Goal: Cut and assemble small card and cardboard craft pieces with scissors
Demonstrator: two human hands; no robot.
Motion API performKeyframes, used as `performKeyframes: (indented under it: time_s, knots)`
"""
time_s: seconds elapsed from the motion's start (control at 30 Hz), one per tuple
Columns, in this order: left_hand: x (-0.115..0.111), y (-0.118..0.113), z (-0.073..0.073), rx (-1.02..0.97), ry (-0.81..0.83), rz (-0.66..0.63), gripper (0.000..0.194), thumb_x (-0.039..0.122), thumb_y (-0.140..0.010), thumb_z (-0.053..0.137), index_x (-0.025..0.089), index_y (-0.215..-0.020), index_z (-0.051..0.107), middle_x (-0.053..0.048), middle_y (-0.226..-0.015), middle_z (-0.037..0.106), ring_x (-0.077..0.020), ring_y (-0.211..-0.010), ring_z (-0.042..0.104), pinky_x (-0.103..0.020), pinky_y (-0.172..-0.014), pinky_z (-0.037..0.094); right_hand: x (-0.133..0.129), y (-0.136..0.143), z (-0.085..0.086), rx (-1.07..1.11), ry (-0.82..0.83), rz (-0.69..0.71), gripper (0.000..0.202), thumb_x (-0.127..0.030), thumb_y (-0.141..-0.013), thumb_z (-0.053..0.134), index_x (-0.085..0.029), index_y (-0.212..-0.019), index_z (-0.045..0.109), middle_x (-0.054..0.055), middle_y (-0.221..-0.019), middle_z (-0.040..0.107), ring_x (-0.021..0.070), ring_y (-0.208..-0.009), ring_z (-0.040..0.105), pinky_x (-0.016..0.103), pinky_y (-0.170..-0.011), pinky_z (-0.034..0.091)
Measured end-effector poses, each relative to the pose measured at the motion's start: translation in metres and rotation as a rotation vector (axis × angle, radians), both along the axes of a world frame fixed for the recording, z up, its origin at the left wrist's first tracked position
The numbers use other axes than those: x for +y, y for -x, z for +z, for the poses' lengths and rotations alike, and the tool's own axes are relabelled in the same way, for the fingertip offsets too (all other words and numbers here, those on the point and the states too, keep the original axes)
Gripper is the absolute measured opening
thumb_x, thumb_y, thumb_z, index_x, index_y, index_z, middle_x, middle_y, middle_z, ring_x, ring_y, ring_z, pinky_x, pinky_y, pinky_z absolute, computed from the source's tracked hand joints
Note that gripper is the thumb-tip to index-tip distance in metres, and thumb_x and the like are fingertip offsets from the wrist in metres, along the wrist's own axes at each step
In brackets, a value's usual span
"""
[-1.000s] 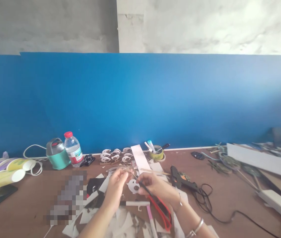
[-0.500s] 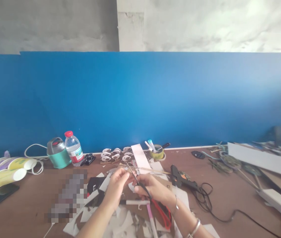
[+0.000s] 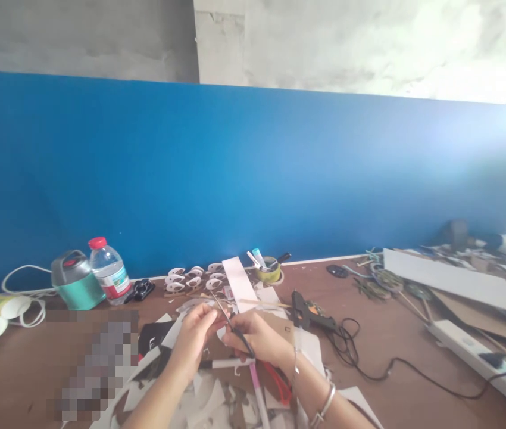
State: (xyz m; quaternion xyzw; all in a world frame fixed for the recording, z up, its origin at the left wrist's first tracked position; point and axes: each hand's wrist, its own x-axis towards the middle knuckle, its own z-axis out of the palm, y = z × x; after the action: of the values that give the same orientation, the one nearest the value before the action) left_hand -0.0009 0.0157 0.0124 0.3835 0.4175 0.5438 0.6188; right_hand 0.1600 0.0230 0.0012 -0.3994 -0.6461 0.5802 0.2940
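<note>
My left hand point(image 3: 197, 330) is closed, thumb and fingers pinched at the blade side of the scissors, on something too small to make out. My right hand point(image 3: 257, 336) is wrapped round scissors point(image 3: 244, 342) whose thin blades point up and left toward the left fingertips. Below the right wrist, red handles point(image 3: 278, 381) show on the table. White paper scraps point(image 3: 211, 396) lie heaped under both hands, with a pink-and-white marker point(image 3: 258, 393) among them. A long white paper strip point(image 3: 239, 283) lies just beyond the fingers.
At the left stand a bottle point(image 3: 110, 271) and a teal container point(image 3: 78, 286). White oval cutouts point(image 3: 193, 277) and a tape roll with pens point(image 3: 268, 271) sit at the back. A black glue gun point(image 3: 311, 313) and a power strip point(image 3: 480, 357) lie right.
The view has turned to the right, so table items appear further left. Both hands keep nearly the same pose around the scissors.
</note>
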Motion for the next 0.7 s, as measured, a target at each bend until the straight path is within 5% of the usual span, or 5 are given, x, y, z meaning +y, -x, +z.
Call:
performKeyframes:
  time_s: [0.7]
  knots:
    - [0.005, 0.001, -0.010, -0.022, 0.014, -0.014, 0.021, 0.034, -0.063, 0.073, 0.017, -0.066, 0.061, -0.006, -0.079, 0.072, -0.0218, -0.082, 0.066, -0.033, -0.081, 0.047, -0.003, 0.001, 0.013, -0.100, 0.003, -0.050, 0.027, -0.040, -0.072, 0.069, -0.016, -0.066, 0.060, -0.005, -0.045, 0.052, 0.0071, -0.038, 0.044, 0.017, -0.037, 0.036]
